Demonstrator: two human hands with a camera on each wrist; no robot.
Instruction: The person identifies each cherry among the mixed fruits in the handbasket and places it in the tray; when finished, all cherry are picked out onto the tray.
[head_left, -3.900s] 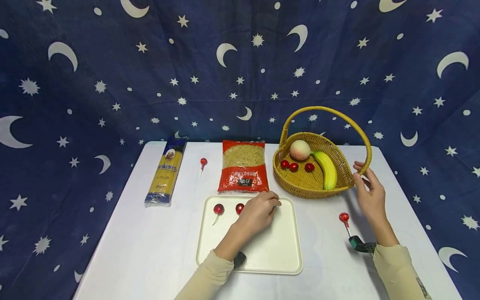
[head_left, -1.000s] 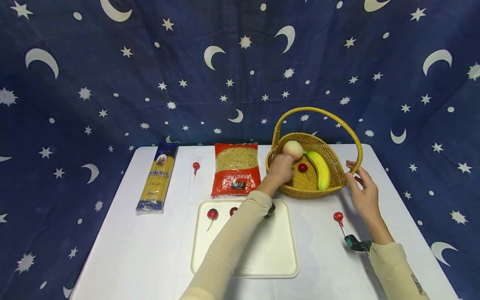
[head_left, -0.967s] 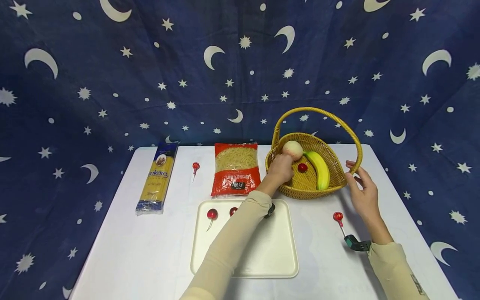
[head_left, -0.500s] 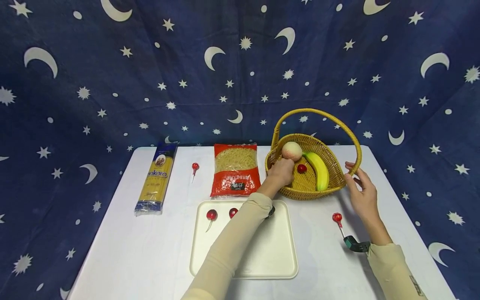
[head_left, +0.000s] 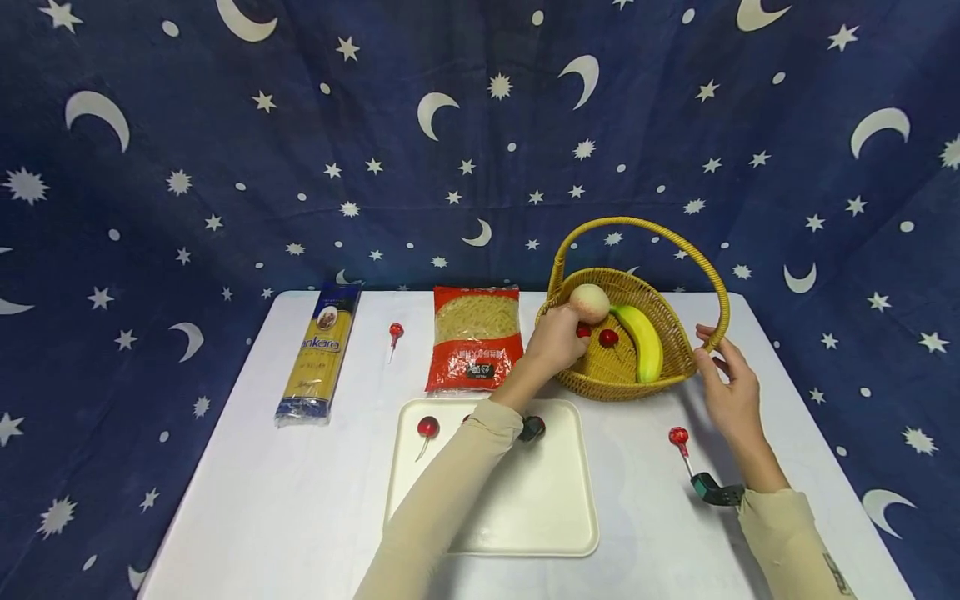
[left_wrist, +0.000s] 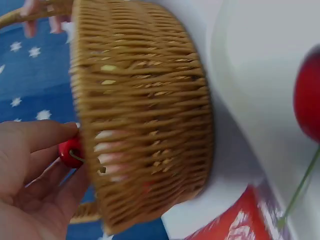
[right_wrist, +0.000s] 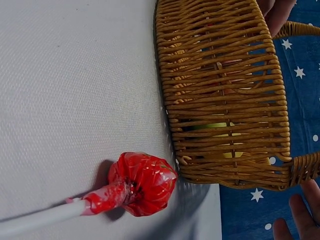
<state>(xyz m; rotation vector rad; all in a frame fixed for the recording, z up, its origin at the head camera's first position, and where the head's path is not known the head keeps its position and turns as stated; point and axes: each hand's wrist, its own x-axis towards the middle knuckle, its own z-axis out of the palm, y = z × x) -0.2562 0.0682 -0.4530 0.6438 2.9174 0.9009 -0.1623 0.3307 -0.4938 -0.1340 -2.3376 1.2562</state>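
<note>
My left hand (head_left: 557, 340) is at the left side of the wicker basket (head_left: 600, 389). In the left wrist view its thumb and fingers pinch a red cherry (left_wrist: 71, 153) with a short stem, above the basket rim. A pale peach (head_left: 589, 302), a banana (head_left: 643, 343) and another cherry (head_left: 608, 337) lie in the basket. My right hand (head_left: 731, 392) holds the base of the basket's handle at the right, thumb in front and fingers behind. On the cream tray (head_left: 525, 500) lie cherries (head_left: 427, 427), one partly hidden by my left arm.
A red bag of pasta (head_left: 475, 340) lies behind the tray, a spaghetti packet (head_left: 318, 354) further left. One lollipop (head_left: 396, 332) lies between them, another lollipop (head_left: 679, 437) near my right wrist. A starry cloth (head_left: 375, 125) hangs behind the table.
My left hand has gone from the tray into the basket, and in the last half second has drawn slightly up and left with a cherry. My right hand has stayed at the handle.
</note>
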